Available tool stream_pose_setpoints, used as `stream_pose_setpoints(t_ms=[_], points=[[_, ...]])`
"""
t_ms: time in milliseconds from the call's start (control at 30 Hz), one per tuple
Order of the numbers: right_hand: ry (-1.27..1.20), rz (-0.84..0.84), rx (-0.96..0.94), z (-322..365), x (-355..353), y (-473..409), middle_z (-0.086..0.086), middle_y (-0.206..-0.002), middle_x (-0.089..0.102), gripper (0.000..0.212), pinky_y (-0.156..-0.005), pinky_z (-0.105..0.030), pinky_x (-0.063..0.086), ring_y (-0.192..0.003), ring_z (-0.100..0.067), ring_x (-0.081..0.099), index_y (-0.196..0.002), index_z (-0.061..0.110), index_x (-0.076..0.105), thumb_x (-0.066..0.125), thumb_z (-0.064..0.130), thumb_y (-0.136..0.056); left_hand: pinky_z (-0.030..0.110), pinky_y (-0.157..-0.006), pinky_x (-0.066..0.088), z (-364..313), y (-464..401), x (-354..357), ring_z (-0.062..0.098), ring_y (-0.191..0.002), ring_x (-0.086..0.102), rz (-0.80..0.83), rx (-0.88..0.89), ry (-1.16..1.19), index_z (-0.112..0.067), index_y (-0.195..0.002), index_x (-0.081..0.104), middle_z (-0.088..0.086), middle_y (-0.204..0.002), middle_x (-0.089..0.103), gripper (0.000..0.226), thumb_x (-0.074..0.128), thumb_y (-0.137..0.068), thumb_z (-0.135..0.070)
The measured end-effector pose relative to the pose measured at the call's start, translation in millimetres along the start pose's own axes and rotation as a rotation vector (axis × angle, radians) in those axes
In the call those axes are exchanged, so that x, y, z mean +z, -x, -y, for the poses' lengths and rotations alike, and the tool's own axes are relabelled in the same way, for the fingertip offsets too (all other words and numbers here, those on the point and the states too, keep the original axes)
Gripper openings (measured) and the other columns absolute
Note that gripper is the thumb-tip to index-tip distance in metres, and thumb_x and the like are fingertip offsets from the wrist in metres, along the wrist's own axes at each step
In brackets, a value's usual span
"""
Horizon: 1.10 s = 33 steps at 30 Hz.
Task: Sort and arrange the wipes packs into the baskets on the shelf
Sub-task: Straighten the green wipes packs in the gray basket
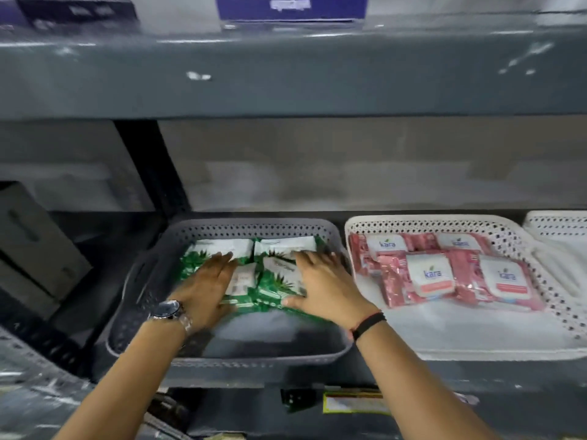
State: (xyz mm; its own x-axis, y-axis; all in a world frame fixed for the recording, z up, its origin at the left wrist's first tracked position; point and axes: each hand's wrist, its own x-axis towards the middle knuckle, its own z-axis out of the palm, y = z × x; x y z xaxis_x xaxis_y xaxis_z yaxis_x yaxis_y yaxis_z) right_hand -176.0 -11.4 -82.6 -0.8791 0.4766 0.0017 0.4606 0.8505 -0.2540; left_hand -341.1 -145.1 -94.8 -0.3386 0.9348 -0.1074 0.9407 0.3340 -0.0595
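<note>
A grey perforated basket [158, 268] on the shelf holds several green and white wipes packs [276, 277] bunched at its back. My left hand [206, 287] lies flat on the left packs, fingers spread. My right hand [320, 284] lies flat on the right packs, thumb toward the basket's front. Neither hand grips a pack. To the right, a white perforated basket [444, 222] holds several pink and white "kara" wipes packs [444, 274] at its back half.
A second white basket [559, 227] shows at the far right edge. A dark upright post [143, 166] stands behind the grey basket's left corner. The upper shelf edge [286, 74] overhangs. A cardboard box [35, 242] sits at the left.
</note>
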Motion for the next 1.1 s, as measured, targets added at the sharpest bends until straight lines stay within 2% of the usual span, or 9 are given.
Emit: stream_pose_setpoints(t_ms=[100,367,500,667,767,867,933,1000,1100], points=[[0.041,0.087,0.051,7,12,-11,-0.010,-0.148,0.032,0.088,-0.116,-0.051,0.017,-0.135,-0.029,0.030,-0.141,0.015,0.021,0.070,0.044,-0.074,0.032,-0.115,0.015,15,-9,9,0.020,-0.141,0.005,0.120,0.005,-0.016,-0.014,-0.147,-0.002,0.007,-0.155,0.002,0.093,0.062,-0.085,-0.041],[-0.105,0.153,0.115,3,19,-16,-0.009,-0.138,0.047,0.082,-0.107,-0.045,0.038,-0.122,-0.028,0.048,-0.137,0.020,0.028,0.075,0.031,-0.070,0.033,-0.109,0.029,26,-15,9,0.019,-0.139,0.013,0.154,0.068,-0.003,-0.025,-0.147,-0.002,-0.001,-0.155,0.006,0.088,0.061,-0.087,-0.035],[-0.018,0.179,0.055,4,26,-16,-0.008,-0.141,0.043,0.086,-0.112,-0.050,0.031,-0.127,-0.026,0.043,-0.138,0.015,0.026,0.077,0.027,-0.069,0.029,-0.111,0.024,46,-13,9,0.020,-0.139,0.013,0.243,0.096,0.019,-0.025,-0.148,-0.003,0.003,-0.154,0.008,0.090,0.062,-0.086,-0.033],[-0.026,0.191,0.003,10,30,-20,-0.007,-0.150,0.031,0.084,-0.116,-0.045,0.025,-0.136,-0.025,0.032,-0.141,0.013,0.023,0.072,0.023,-0.074,0.033,-0.105,0.035,59,-11,11,0.024,-0.135,0.014,0.276,0.085,0.065,-0.026,-0.147,0.000,0.006,-0.150,0.005,0.090,0.064,-0.084,-0.032],[-0.030,0.215,0.002,12,30,-22,-0.007,-0.153,0.024,0.085,-0.118,-0.046,0.017,-0.139,-0.025,0.024,-0.143,0.015,0.018,0.071,0.025,-0.076,0.032,-0.098,0.041,56,-8,8,0.023,-0.134,0.014,0.257,0.071,0.042,-0.029,-0.147,-0.001,0.006,-0.147,0.007,0.089,0.062,-0.085,-0.034],[-0.055,0.266,0.014,14,25,-21,-0.007,-0.156,0.012,0.088,-0.120,-0.046,0.009,-0.143,-0.025,0.011,-0.144,0.017,0.012,0.068,0.033,-0.078,0.032,-0.101,0.035,55,-5,5,0.025,-0.134,0.013,0.283,0.054,0.053,-0.026,-0.148,-0.003,0.006,-0.149,0.006,0.089,0.059,-0.086,-0.040],[-0.066,0.186,0.019,19,19,-24,-0.007,-0.157,0.007,0.079,-0.120,-0.046,0.006,-0.144,-0.023,0.006,-0.144,0.016,0.010,0.056,0.041,-0.086,0.034,-0.106,0.028,55,-5,1,0.026,-0.135,0.012,0.276,0.042,0.111,-0.023,-0.148,0.000,0.005,-0.151,0.005,0.088,0.048,-0.082,-0.057],[-0.082,0.057,0.062,25,17,-35,-0.008,-0.157,0.006,0.063,-0.118,-0.043,0.001,-0.144,-0.022,0.004,-0.144,0.014,0.010,0.035,0.043,-0.095,0.035,-0.110,0.019,51,-12,-2,0.023,-0.138,0.009,0.163,0.011,0.225,-0.019,-0.148,0.008,0.004,-0.153,0.008,0.092,0.021,-0.071,-0.068],[-0.070,0.048,0.161,31,30,-58,-0.009,-0.157,-0.002,0.058,-0.116,-0.044,-0.007,-0.144,-0.022,-0.006,-0.144,0.010,0.003,0.017,0.042,-0.098,0.033,-0.114,0.002,36,-33,8,0.016,-0.140,-0.001,-0.018,-0.058,0.282,-0.013,-0.147,0.005,0.003,-0.155,0.001,0.080,0.001,-0.081,-0.059]])
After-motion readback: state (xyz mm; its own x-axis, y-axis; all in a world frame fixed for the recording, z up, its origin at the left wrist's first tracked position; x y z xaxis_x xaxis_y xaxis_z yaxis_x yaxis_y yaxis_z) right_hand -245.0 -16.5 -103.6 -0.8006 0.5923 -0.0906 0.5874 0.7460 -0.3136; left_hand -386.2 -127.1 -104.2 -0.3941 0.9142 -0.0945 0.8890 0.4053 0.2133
